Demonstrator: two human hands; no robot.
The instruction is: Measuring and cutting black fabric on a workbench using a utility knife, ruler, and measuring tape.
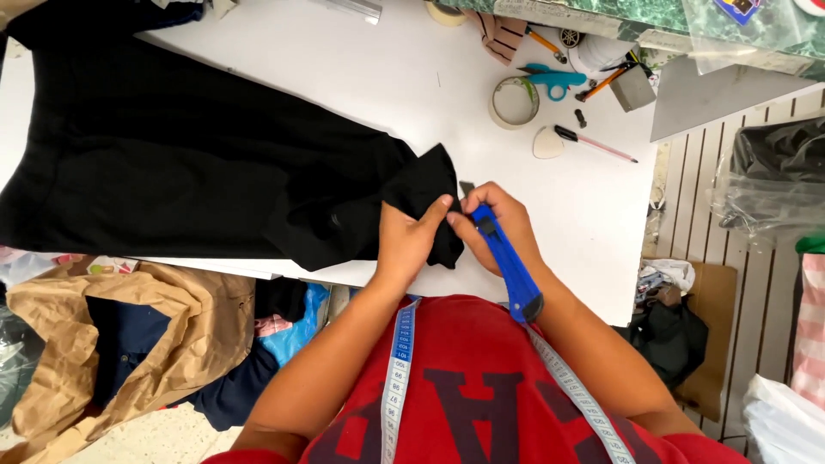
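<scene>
Hands at table edge — left hand (411, 234) pinches black garment (172, 163), right hand (498, 225) grips blue utility knife (507, 262)

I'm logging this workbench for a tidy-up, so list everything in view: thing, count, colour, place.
black garment: 1, black, spread over the left of the table
table: 1, white, centre
utility knife: 1, blue, in the right hand
tape rolls: 2, beige, table's far right and far edge
scissors: 1, teal handles, beside the tape
chalk: 1, white, near the tape
pen: 1, pink and black, right of the chalk
paper bag: 1, brown, floor left
measuring tape: 1, blue and white, round the neck
shirt: 1, red, worn
left hand: pinching the garment's edge
right hand: gripping the knife
</scene>
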